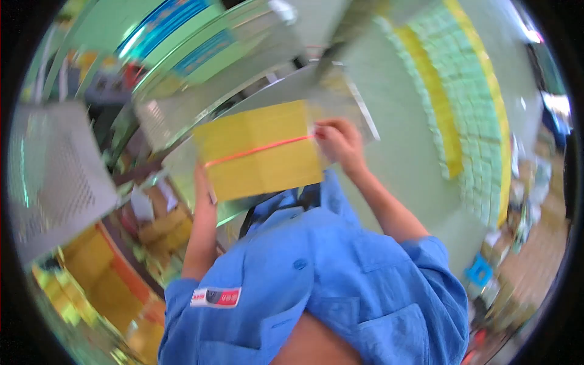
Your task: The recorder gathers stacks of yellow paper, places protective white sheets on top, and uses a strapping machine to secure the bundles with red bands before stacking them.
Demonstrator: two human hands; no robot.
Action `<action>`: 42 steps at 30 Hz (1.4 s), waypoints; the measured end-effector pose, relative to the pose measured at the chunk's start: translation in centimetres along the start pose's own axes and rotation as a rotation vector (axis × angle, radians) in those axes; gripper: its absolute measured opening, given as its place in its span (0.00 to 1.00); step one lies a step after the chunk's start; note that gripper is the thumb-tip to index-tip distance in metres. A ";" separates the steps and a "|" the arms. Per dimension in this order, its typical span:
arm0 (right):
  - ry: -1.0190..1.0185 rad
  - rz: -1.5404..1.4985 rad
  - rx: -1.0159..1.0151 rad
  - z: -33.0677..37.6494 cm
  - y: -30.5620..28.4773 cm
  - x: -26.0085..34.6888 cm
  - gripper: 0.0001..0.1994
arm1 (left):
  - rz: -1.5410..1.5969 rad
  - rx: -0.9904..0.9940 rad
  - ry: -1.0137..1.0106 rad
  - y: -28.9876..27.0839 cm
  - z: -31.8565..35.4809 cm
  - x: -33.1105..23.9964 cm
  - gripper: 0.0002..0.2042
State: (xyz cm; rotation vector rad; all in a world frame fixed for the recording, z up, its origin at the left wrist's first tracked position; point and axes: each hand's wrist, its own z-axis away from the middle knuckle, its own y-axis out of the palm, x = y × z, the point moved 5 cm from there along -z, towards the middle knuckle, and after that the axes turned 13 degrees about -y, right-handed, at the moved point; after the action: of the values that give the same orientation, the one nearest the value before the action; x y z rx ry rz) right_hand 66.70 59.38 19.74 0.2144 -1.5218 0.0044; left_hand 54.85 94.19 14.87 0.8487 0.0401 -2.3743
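Note:
A flat yellow stack of sheets (261, 152), bound by a thin orange band (258, 150), is held up in front of my chest. My left hand (204, 194) grips its lower left edge from behind. My right hand (337, 141) pinches the right edge where the band crosses it. The stack hovers over a shiny metal table (182, 115). The picture is motion-blurred.
A perforated grey metal panel (52, 176) stands at the left. Yellow and orange boxes (103, 274) lie low on the left. A green floor with a yellow stripe (435, 97) runs at the right, with clutter and a blue stool (479, 271) beyond.

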 end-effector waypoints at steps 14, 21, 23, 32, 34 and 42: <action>0.024 -0.003 -0.412 14.4 -17.0 0.5 0.16 | -0.176 0.315 -0.069 20.9 9.0 9.5 0.22; 0.109 -0.473 -0.754 28.8 -37.2 1.2 0.19 | -0.457 0.370 -0.120 42.1 15.9 22.8 0.21; 0.054 -0.461 -0.868 32.1 -42.5 2.3 0.19 | -0.604 0.490 -0.179 48.2 17.7 27.0 0.20; -0.047 -0.517 -1.023 39.0 -64.4 6.3 0.19 | -0.731 0.680 -0.323 70.5 21.3 40.7 0.20; -0.045 -0.485 -1.019 39.3 -69.8 6.5 0.19 | -0.692 0.698 -0.368 76.0 21.4 43.9 0.21; -0.084 -0.684 -1.099 42.6 -91.6 6.4 0.17 | -0.709 0.757 -0.589 94.4 21.5 58.5 0.21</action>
State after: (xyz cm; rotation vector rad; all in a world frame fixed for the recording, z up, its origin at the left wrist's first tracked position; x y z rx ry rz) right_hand 37.33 -37.38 15.03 -0.1655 -1.2694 -1.3549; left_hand 59.67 -18.80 13.69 0.4206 -0.9962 -3.2834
